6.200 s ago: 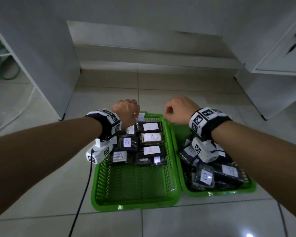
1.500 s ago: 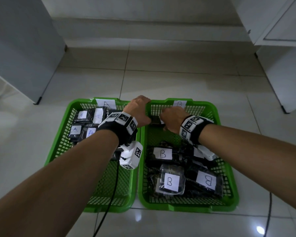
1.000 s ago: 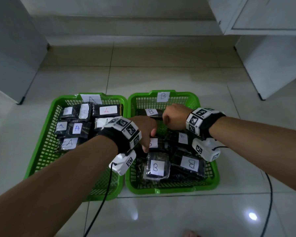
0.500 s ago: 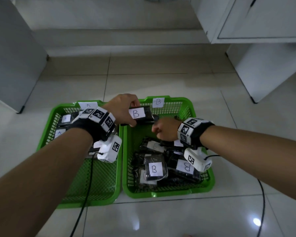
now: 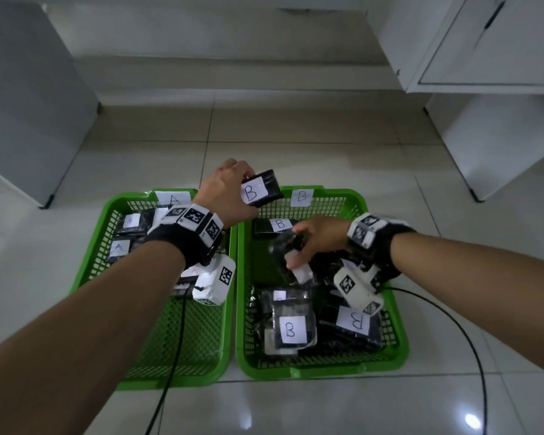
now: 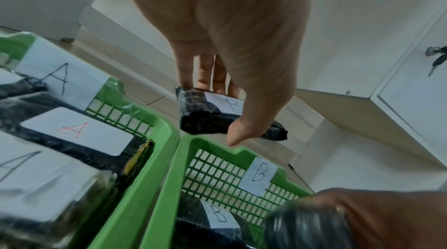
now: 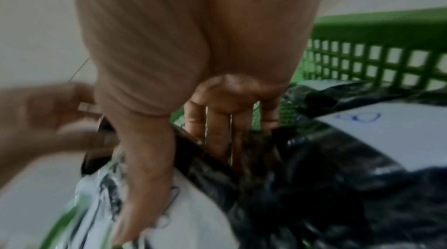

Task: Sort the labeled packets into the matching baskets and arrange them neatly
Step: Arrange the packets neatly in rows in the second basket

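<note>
We see pale tiled floor (image 5: 296,133) lying bare beyond both baskets, flanked by a grey cabinet (image 5: 29,98) at far left and white cabinets (image 5: 484,89) at right, so the widest free room is straight ahead. The two green baskets sit side by side with their long rims touching: the A basket (image 5: 157,346) on the left has its near half bare mesh, its A packets (image 5: 129,221) packed toward the far wall, while the B basket (image 5: 327,368) on the right is crowded, with loose B packets (image 5: 291,329) heaped along its near side and one B packet (image 5: 277,226) lying flat against the far wall. Only a strip of mesh in the far left of that basket shows open. Our left hand (image 5: 230,196) is raised above the far rims where the baskets meet, forearm stretched forward, thumb under and fingers (image 6: 205,69) over a dark packet labelled B (image 5: 259,188), gripping it clear of both baskets. Our right hand (image 5: 321,240) reaches down into the middle of the B basket, palm down, thumb and fingers (image 7: 217,134) closed around another dark packet (image 5: 283,249) whose white label (image 5: 302,273) faces partly away, letter unreadable.
</note>
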The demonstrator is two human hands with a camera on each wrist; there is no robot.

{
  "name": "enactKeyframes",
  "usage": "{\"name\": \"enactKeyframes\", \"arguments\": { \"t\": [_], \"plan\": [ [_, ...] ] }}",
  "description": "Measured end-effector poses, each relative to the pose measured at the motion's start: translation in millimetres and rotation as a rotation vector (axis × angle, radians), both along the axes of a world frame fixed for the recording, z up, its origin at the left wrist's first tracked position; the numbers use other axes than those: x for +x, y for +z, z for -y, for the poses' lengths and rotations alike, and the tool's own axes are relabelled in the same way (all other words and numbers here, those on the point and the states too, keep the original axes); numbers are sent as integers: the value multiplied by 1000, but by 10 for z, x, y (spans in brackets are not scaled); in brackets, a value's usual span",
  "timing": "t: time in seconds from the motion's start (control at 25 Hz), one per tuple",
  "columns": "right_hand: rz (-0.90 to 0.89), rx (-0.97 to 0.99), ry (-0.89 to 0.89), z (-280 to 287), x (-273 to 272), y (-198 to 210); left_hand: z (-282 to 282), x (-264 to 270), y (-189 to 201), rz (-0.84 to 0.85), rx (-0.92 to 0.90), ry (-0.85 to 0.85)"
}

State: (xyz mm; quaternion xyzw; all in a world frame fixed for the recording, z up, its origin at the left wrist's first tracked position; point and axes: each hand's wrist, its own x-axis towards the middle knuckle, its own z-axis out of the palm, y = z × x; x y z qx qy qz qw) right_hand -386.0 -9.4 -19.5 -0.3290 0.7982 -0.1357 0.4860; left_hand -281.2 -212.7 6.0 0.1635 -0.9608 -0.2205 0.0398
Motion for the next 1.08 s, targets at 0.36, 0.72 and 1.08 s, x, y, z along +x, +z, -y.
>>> {"name": "enactKeyframes", "arguments": {
  "t": [0.36, 0.72, 1.08],
  "plan": [
    [436, -427, -838, -496, -668, 345, -455, -240, -65, 180, -20, -73],
    [509, -458, -786, -376, -419, 266, -777, -317, -424, 618, -265, -368],
    [-34, -188, -563, -326, -444, -34, -862, -354, -449, 596, -577, -309]
  ]
}}
